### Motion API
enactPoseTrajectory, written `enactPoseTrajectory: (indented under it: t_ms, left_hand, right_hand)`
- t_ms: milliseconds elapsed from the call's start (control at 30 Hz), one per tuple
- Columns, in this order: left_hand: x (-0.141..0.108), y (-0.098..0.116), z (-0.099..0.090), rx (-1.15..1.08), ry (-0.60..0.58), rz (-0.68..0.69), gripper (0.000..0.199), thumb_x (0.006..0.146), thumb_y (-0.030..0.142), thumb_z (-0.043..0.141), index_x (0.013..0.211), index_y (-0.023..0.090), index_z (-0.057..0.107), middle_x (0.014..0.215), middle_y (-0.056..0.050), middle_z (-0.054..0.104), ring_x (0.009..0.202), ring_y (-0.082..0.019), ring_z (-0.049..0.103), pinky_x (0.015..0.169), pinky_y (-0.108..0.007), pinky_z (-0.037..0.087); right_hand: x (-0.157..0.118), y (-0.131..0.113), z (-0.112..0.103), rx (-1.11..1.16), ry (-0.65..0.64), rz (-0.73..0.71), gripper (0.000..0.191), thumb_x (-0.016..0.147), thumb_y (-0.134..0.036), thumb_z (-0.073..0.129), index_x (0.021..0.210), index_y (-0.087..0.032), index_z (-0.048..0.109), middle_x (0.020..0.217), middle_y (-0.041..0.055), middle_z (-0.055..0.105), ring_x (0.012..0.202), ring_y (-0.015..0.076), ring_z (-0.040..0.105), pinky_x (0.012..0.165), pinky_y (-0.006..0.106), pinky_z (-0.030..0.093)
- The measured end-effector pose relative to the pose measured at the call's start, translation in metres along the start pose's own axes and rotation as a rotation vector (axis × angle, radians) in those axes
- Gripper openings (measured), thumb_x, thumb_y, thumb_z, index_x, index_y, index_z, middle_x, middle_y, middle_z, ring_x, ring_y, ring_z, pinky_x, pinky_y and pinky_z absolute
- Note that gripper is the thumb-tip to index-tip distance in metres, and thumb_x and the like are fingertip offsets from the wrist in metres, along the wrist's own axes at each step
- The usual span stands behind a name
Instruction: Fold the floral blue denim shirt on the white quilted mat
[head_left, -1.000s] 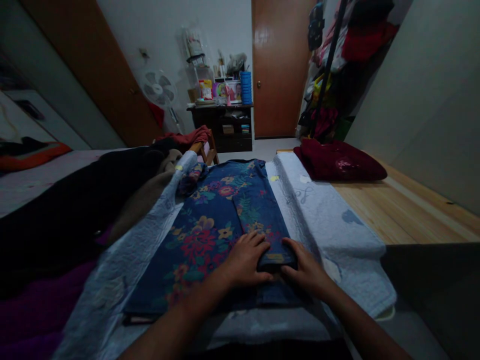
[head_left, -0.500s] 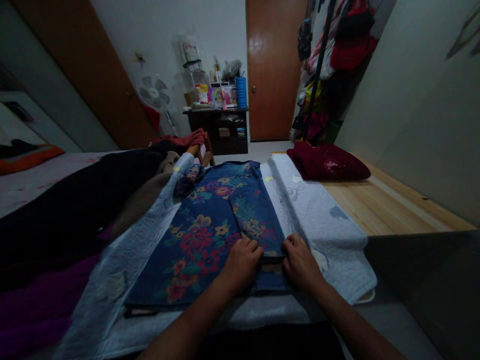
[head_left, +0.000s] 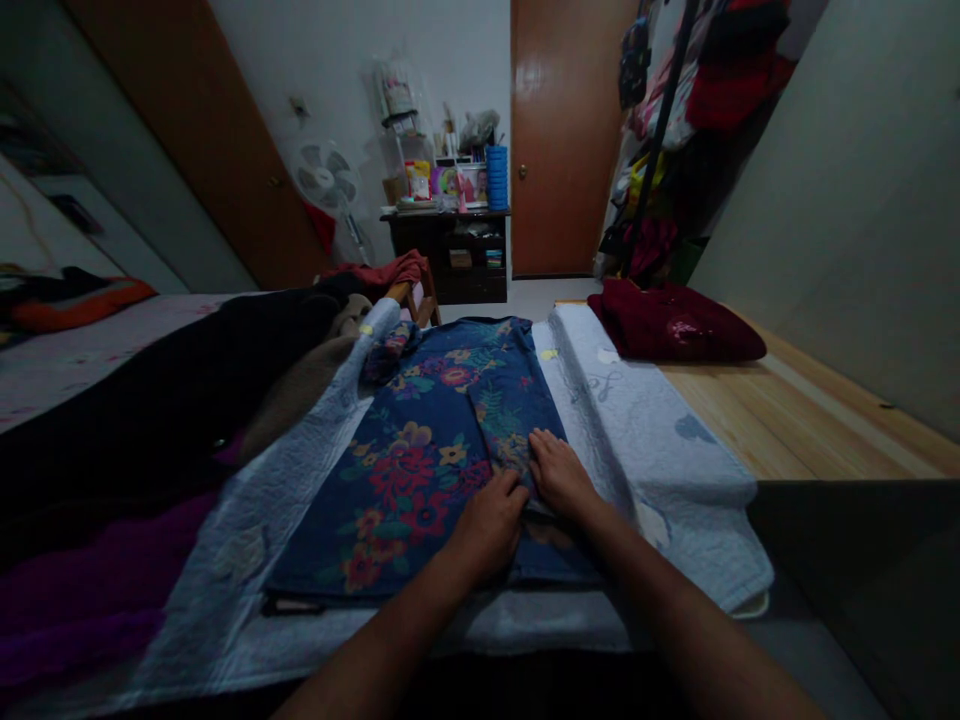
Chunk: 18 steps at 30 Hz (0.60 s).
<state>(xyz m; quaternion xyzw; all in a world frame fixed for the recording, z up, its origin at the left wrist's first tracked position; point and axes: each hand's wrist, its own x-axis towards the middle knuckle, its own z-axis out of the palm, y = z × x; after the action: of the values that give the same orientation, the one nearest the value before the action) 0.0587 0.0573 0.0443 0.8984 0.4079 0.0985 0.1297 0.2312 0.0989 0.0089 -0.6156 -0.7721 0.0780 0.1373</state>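
A dark blue floral shirt (head_left: 405,480) is spread out in front of me, with a strip that looks like a sleeve folded lengthwise over its right part. My left hand (head_left: 489,525) is closed, its curled fingers at the near end of that folded strip. Just to its right and slightly farther away, my right hand (head_left: 561,472) lies flat on the strip, fingers stretched out. A bunched floral piece (head_left: 390,350) sits at the shirt's far left corner. Beneath the shirt is a pale quilted cover (head_left: 660,430). My fingers hide part of the strip's near end.
Dark clothes (head_left: 150,390) and a purple cloth (head_left: 90,580) are heaped on the left. A folded maroon garment (head_left: 675,325) rests on the wooden board (head_left: 810,410) at right. Behind stand a fan (head_left: 327,178), a dark shelf (head_left: 450,260) and a door (head_left: 562,150).
My right hand has let go of the strip's near right corner and moved forward and left, flattening on top of it. My left hand stays at nearly the same spot. The view has shifted slightly.
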Motion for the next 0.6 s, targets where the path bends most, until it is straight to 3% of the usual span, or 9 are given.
enactPoseTrajectory:
  t_ms: [100,200,300,400,500,600]
  left_hand:
    - [-0.006,-0.002,0.003,0.052,0.019,-0.029,0.021,0.080,0.009,0.050,0.095,0.020,0.059,0.108,-0.007,0.059,0.103,-0.022,0.053,0.090,-0.035,0.046]
    - [-0.008,-0.005,0.002,0.065,-0.006,0.015,0.017,0.080,0.010,0.050,0.090,0.020,0.060,0.099,-0.007,0.062,0.099,-0.023,0.053,0.087,-0.036,0.046]
    - [-0.001,-0.010,-0.003,-0.014,-0.054,0.027,0.012,0.079,0.015,0.055,0.088,0.020,0.062,0.093,-0.005,0.064,0.092,-0.022,0.056,0.083,-0.033,0.046]
    - [0.013,-0.014,-0.007,-0.039,-0.094,-0.030,0.014,0.087,0.023,0.051,0.084,0.020,0.064,0.086,-0.005,0.066,0.085,-0.020,0.059,0.082,-0.033,0.047]
    - [0.026,-0.019,-0.005,0.044,0.040,-0.095,0.021,0.091,0.025,0.046,0.097,0.019,0.065,0.102,-0.008,0.067,0.102,-0.024,0.058,0.092,-0.039,0.044]
    - [0.031,-0.026,0.003,0.071,0.118,-0.078,0.037,0.085,0.019,0.051,0.121,0.016,0.057,0.127,-0.010,0.060,0.122,-0.024,0.050,0.106,-0.039,0.037]
  right_hand:
    - [-0.001,0.005,0.015,-0.032,-0.028,-0.008,0.052,0.097,-0.031,0.039,0.144,-0.009,0.042,0.154,0.0128,0.035,0.144,0.0279,0.027,0.116,0.044,0.023]
    - [-0.003,0.008,0.017,-0.046,-0.030,-0.013,0.054,0.097,-0.036,0.039,0.145,-0.011,0.041,0.156,0.0118,0.032,0.145,0.0276,0.024,0.117,0.044,0.021]
    - [-0.001,0.008,0.016,-0.058,-0.038,-0.014,0.056,0.097,-0.038,0.039,0.146,-0.011,0.040,0.156,0.0121,0.031,0.146,0.0277,0.022,0.116,0.044,0.021]
    - [-0.001,0.007,0.016,-0.072,-0.040,-0.014,0.056,0.097,-0.037,0.039,0.146,-0.011,0.040,0.156,0.0122,0.031,0.146,0.0277,0.022,0.116,0.044,0.021]
    - [-0.001,0.006,0.017,-0.077,-0.031,-0.012,0.056,0.098,-0.038,0.039,0.146,-0.011,0.040,0.156,0.0122,0.031,0.145,0.0278,0.023,0.116,0.044,0.021]
    - [-0.003,0.005,0.018,-0.079,-0.022,-0.006,0.056,0.098,-0.039,0.039,0.146,-0.012,0.040,0.156,0.0126,0.032,0.145,0.0280,0.025,0.116,0.044,0.022]
